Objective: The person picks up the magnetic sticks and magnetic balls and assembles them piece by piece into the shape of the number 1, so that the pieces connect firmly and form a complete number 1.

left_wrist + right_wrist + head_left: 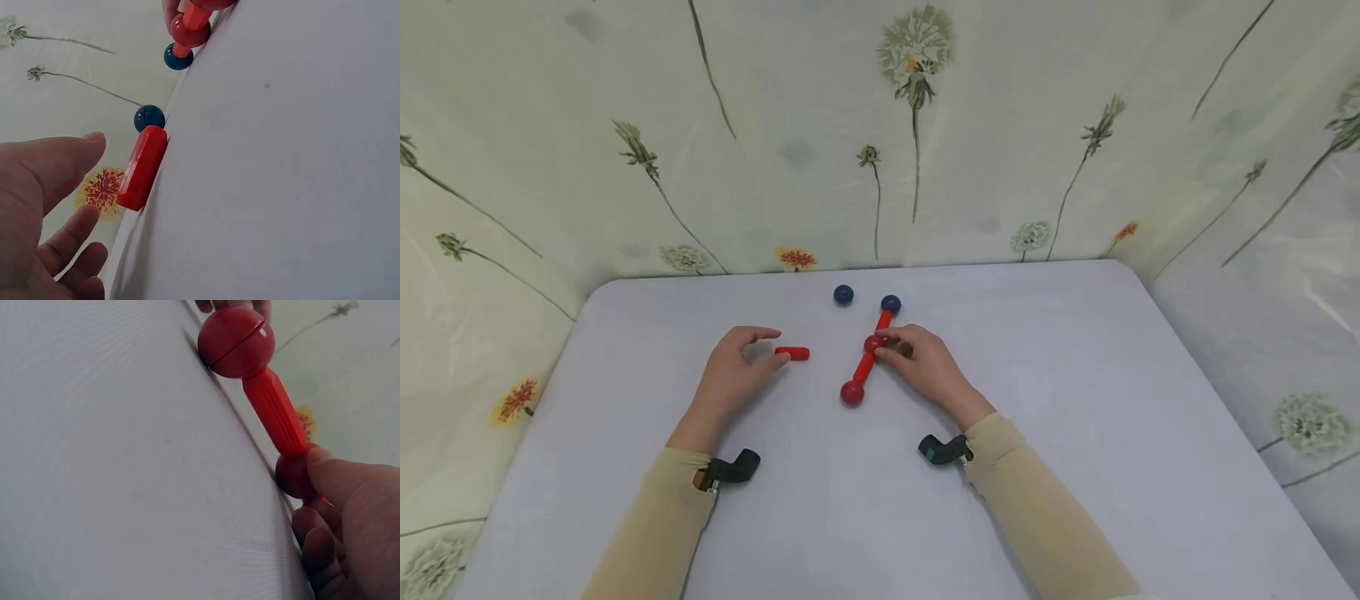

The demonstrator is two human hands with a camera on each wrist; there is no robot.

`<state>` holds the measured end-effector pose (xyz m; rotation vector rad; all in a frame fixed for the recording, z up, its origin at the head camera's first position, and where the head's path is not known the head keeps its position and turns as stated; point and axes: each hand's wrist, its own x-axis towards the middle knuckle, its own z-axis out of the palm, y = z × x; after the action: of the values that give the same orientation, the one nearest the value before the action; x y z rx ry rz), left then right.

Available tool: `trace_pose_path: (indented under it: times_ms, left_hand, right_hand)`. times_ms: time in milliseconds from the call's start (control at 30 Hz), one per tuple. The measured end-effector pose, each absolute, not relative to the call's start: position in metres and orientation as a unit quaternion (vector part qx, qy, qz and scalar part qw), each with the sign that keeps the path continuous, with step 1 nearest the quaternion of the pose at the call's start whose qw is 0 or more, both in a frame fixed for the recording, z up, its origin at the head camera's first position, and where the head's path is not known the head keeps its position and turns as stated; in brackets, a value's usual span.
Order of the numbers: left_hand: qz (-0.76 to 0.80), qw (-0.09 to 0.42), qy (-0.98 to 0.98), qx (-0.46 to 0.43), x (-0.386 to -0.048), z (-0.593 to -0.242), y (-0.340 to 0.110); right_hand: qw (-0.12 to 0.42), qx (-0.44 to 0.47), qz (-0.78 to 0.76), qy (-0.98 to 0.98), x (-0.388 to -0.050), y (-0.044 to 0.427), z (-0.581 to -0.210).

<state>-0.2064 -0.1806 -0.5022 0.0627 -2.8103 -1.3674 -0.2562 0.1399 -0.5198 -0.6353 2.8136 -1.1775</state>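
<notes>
My right hand [927, 364] pinches the middle red ball [873, 343] of a joined chain; the right wrist view shows the thumb on that ball [295, 472]. One red rod [864, 367] runs from it to a red ball [852, 393] nearer me, another [883, 321] to a blue ball [891, 304] at the far end. My left hand [735, 372] is beside a loose red rod [793, 353], fingers apart. In the left wrist view a gap shows between the thumb and that rod [143, 167].
A loose blue ball [843, 295] lies near the far edge of the white table [850, 517], left of the chain's blue end. Behind the table hangs a flower-patterned sheet [820, 108], which also rises at both sides.
</notes>
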Motion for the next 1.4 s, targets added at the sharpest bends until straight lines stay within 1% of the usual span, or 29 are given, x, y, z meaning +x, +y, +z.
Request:
trace_pose_path:
  times_ms: [100,300,567,867,1167,1400]
  left_hand:
    - [-0.443,0.006,-0.896,0.011,-0.208,-0.505,-0.183]
    - [-0.427,0.029,-0.904,-0.014,-0.208,-0.511,-0.185]
    - [-0.401,0.016,-0.915,-0.033,-0.21,-0.514,-0.184]
    - [-0.387,0.031,-0.92,-0.059,-0.212,-0.515,-0.182]
    - [-0.365,0.042,-0.928,-0.063,-0.21,-0.513,-0.18]
    - [-0.35,0.051,-0.933,-0.063,-0.213,-0.516,-0.178]
  right_hand:
    - [0.012,-0.201,-0.38,0.903,-0.257,0.139,-0.521]
    - [0.011,-0.203,-0.376,0.904,-0.256,0.139,-0.522]
    - [0.011,-0.2,-0.374,0.906,-0.255,0.138,-0.519]
    - [0.008,-0.2,-0.373,0.906,-0.256,0.139,-0.518]
    - [0.01,-0.201,-0.37,0.907,-0.257,0.138,-0.52]
    - [0.001,-0.199,-0.372,0.907,-0.255,0.137,-0.52]
